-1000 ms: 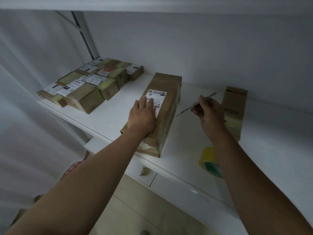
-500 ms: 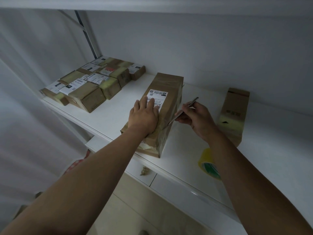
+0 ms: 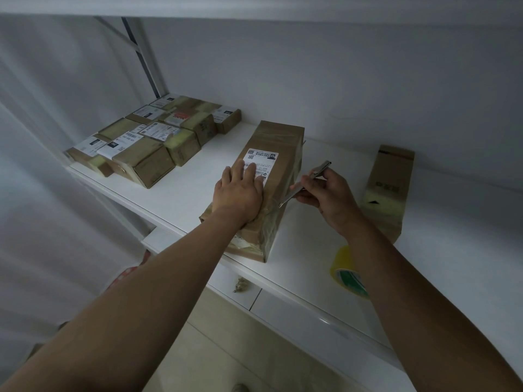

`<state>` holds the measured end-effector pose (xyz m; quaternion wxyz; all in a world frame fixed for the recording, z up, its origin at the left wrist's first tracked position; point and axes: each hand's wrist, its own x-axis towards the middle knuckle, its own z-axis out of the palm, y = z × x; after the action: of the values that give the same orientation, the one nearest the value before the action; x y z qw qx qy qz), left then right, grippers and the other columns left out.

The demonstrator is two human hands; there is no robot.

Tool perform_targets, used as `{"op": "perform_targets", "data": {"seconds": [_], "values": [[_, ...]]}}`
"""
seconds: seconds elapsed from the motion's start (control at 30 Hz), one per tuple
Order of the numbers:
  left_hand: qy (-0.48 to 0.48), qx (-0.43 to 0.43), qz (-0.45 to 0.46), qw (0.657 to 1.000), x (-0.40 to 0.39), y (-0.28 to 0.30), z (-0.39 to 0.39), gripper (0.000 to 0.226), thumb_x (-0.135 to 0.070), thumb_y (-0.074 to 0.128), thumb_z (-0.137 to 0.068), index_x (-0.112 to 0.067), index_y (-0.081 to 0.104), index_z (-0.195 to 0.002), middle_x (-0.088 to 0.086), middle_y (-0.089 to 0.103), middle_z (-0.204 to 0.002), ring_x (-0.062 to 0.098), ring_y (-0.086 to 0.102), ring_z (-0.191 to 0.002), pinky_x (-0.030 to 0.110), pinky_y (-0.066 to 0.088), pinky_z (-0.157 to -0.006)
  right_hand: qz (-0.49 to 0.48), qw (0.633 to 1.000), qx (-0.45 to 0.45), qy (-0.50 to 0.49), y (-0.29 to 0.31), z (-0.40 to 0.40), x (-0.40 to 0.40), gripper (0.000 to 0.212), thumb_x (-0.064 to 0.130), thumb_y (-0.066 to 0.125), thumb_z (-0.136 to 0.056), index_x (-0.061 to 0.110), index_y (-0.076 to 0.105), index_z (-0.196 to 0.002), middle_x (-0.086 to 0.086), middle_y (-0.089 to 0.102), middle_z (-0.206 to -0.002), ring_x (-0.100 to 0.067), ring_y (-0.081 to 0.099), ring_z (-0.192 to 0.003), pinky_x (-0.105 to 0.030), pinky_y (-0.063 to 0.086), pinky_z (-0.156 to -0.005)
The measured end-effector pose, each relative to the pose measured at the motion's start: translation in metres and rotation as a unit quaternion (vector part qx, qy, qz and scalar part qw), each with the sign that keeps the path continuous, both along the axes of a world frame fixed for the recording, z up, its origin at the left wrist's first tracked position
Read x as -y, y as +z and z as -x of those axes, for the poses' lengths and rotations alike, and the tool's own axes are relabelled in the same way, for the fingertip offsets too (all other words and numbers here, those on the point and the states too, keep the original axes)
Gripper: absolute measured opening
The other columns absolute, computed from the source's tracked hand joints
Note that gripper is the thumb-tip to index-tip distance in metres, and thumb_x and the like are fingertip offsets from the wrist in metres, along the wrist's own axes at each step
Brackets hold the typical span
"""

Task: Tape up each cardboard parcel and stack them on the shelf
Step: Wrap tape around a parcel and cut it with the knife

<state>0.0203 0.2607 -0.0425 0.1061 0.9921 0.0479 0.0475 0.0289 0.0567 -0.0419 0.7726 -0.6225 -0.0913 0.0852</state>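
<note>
A long cardboard parcel (image 3: 278,148) with a white label lies on the white shelf (image 3: 198,190), its near end wrapped in clear tape. My left hand (image 3: 239,190) presses flat on its top, fingers straight over the label. My right hand (image 3: 328,193) grips a thin metal blade tool (image 3: 307,181), whose tip touches the parcel's right edge at the tape. A yellow tape roll (image 3: 346,271) lies near the shelf's front edge, partly hidden by my right forearm. A second, narrower parcel (image 3: 389,185) stands to the right.
Several taped, labelled parcels (image 3: 152,140) sit packed together at the back left of the shelf. A metal upright (image 3: 144,60) rises behind them. The wall runs along the back. Below the shelf edge are white drawer fronts (image 3: 311,315) and floor.
My right hand came in from the right and lowered the blade tool until its tip met the parcel's right edge. The left hand stayed pressed on the parcel.
</note>
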Motion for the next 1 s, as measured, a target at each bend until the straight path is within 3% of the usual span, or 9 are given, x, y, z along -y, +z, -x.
{"op": "perform_targets", "data": {"seconds": [0.33,0.47,0.53,0.6,0.7,0.73,0.8,0.9,1.0], "values": [[0.000,0.005,0.001,1.000,-0.001,0.000,0.000,0.053,-0.047,0.016,-0.106,-0.024,0.026,-0.153,0.005,0.018,-0.164,0.031,0.018,-0.149,0.050,0.024,-0.119,-0.008,0.994,0.030,-0.102,-0.003,-0.004,0.003,0.019,0.012,0.061,-0.097,-0.003,0.053,-0.106,-0.015,0.074,-0.095,-0.023,0.073,-0.093,-0.026,0.058,-0.075],[-0.002,0.006,0.001,1.000,-0.001,0.002,0.001,0.053,-0.046,0.017,-0.106,-0.023,0.026,-0.153,0.005,0.018,-0.163,0.030,0.018,-0.149,0.048,0.023,-0.118,-0.062,0.976,0.017,-0.208,-0.005,-0.013,0.011,0.007,0.012,0.062,-0.097,0.012,0.055,-0.095,-0.012,0.072,-0.095,-0.023,0.072,-0.092,-0.029,0.058,-0.075],[-0.004,0.008,0.002,1.000,0.000,0.003,0.002,0.052,-0.045,0.018,-0.106,-0.023,0.027,-0.153,0.005,0.019,-0.163,0.029,0.018,-0.148,0.048,0.023,-0.118,0.029,0.954,0.039,-0.294,-0.014,-0.021,0.016,0.009,0.019,0.065,-0.093,0.020,0.058,-0.087,-0.007,0.067,-0.089,-0.021,0.067,-0.085,-0.032,0.054,-0.072],[-0.005,0.007,0.004,1.000,0.001,0.003,0.002,0.053,-0.046,0.017,-0.106,-0.023,0.026,-0.153,0.005,0.018,-0.163,0.030,0.017,-0.149,0.048,0.022,-0.119,0.206,0.918,0.095,-0.325,-0.024,-0.027,0.021,0.012,0.030,0.061,-0.091,0.019,0.062,-0.085,-0.010,0.065,-0.086,-0.026,0.063,-0.080,-0.036,0.051,-0.070],[-0.008,0.007,0.006,1.000,-0.001,0.002,0.002,0.054,-0.047,0.016,-0.106,-0.024,0.026,-0.153,0.005,0.018,-0.164,0.031,0.017,-0.149,0.049,0.023,-0.120,0.360,0.885,0.144,-0.257,-0.031,-0.025,0.019,0.023,0.022,0.054,-0.100,0.005,0.068,-0.093,-0.012,0.067,-0.082,-0.030,0.062,-0.077,-0.033,0.041,-0.063],[-0.009,0.009,0.005,1.000,-0.002,0.002,0.002,0.054,-0.047,0.016,-0.106,-0.023,0.027,-0.153,0.005,0.019,-0.163,0.030,0.019,-0.148,0.049,0.024,-0.120,0.400,0.874,0.152,-0.228,-0.032,-0.024,0.018,0.020,0.017,0.054,-0.100,0.005,0.070,-0.100,-0.013,0.070,-0.091,-0.029,0.064,-0.083,-0.032,0.043,-0.067],[-0.012,0.012,0.001,1.000,-0.002,0.003,0.002,0.054,-0.046,0.017,-0.106,-0.023,0.027,-0.153,0.005,0.020,-0.163,0.029,0.020,-0.147,0.048,0.025,-0.119,0.463,0.868,0.123,-0.129,-0.035,-0.024,0.016,0.029,0.013,0.058,-0.098,0.008,0.064,-0.125,-0.016,0.067,-0.121,-0.031,0.063,-0.108,-0.035,0.049,-0.090],[-0.012,0.009,0.004,1.000,-0.002,0.004,0.002,0.053,-0.046,0.017,-0.106,-0.023,0.026,-0.154,0.005,0.019,-0.163,0.029,0.018,-0.148,0.048,0.023,-0.119,0.541,0.839,-0.007,0.050,-0.033,-0.023,0.009,0.080,0.044,0.067,-0.091,0.012,0.029,-0.154,-0.014,0.039,-0.154,-0.032,0.042,-0.138,-0.040,0.036,-0.113],[-0.012,0.012,0.002,1.000,-0.003,0.003,0.003,0.054,-0.046,0.017,-0.106,-0.023,0.027,-0.153,0.005,0.021,-0.163,0.029,0.021,-0.147,0.048,0.025,-0.118,0.622,0.775,-0.054,0.100,-0.036,-0.023,0.007,0.089,0.063,0.056,-0.091,0.013,0.022,-0.156,-0.015,0.029,-0.158,-0.037,0.031,-0.143,-0.043,0.031,-0.115]]}}
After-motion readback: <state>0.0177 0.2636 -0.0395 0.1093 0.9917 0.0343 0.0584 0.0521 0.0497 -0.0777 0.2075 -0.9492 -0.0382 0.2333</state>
